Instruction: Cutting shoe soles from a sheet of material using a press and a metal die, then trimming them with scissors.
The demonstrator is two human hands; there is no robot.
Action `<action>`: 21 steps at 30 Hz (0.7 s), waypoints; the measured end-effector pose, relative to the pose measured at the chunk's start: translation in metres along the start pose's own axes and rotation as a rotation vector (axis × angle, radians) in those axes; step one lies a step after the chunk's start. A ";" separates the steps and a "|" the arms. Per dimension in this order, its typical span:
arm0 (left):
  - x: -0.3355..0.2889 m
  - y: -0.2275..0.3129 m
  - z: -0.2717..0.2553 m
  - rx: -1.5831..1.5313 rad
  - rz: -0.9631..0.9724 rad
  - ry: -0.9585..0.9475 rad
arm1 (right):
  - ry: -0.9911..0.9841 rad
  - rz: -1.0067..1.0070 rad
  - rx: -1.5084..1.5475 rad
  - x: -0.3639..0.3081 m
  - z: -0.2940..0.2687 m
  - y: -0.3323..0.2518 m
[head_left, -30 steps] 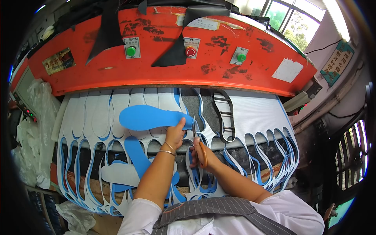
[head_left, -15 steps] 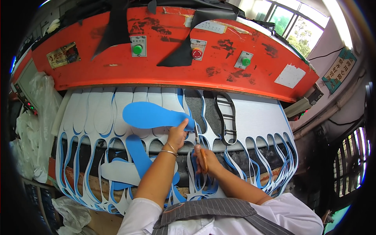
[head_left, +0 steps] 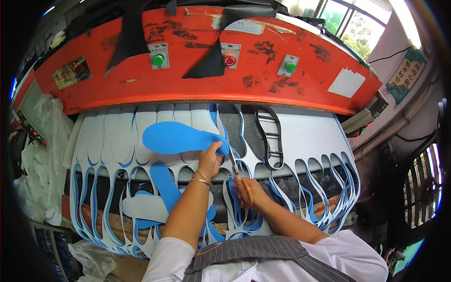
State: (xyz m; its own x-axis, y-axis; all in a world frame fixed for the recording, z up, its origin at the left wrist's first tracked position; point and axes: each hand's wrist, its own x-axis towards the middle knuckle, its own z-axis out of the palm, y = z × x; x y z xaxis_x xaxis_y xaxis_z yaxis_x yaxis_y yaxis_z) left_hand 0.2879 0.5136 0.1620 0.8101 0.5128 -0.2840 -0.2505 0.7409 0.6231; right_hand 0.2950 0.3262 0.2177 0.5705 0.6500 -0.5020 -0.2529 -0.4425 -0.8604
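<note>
My left hand (head_left: pixel 210 160) pinches the narrow end of a blue insole (head_left: pixel 178 137), which points left above the white ribbed sheet (head_left: pixel 310 136). My right hand (head_left: pixel 251 191) is closed around the orange handles of a pair of scissors (head_left: pixel 234 163). Their blades lie at the insole's right end, beside my left fingers, where thin blue-and-white strips of the cut sheet hang. Whether the blades are parted is too small to tell. Right of the scissors, a black insole-shaped cutting die (head_left: pixel 272 137) rests on the sheet.
A red machine beam (head_left: pixel 188 89) with green and red buttons spans the far side. Loose insoles (head_left: pixel 145 208), blue and white, lie near my left forearm. Looped offcut strips (head_left: pixel 105 221) hang over the near edge. Clear plastic bags (head_left: pixel 51 141) hang at the left.
The view has shifted slightly. The scissors and my right hand have tilted a little, the blade tips leaning further left at the insole's end. My left hand keeps its grip on the insole.
</note>
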 end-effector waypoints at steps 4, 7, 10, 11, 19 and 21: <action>0.001 0.000 -0.002 -0.012 0.030 -0.006 | -0.038 0.013 -0.254 0.001 -0.012 -0.016; 0.000 0.001 -0.001 -0.036 0.021 -0.013 | -0.030 0.017 -0.466 0.012 -0.022 -0.029; -0.002 0.002 -0.003 -0.041 -0.001 -0.019 | -0.050 -0.012 -0.426 0.021 -0.021 -0.032; -0.002 0.002 -0.003 -0.056 -0.009 -0.044 | -0.051 -0.010 -0.377 0.023 -0.020 -0.032; -0.001 0.004 0.001 -0.124 -0.019 -0.099 | -0.083 -0.078 -0.274 0.031 -0.017 -0.027; 0.000 0.000 0.001 -0.133 -0.025 -0.082 | -0.050 -0.121 -0.292 0.034 -0.021 -0.018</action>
State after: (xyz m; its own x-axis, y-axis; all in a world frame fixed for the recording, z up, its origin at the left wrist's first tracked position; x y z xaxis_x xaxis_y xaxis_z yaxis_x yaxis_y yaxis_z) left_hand 0.2885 0.5135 0.1627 0.8560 0.4607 -0.2347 -0.2933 0.8065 0.5134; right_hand 0.3353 0.3433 0.2184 0.5418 0.7353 -0.4072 0.0537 -0.5138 -0.8562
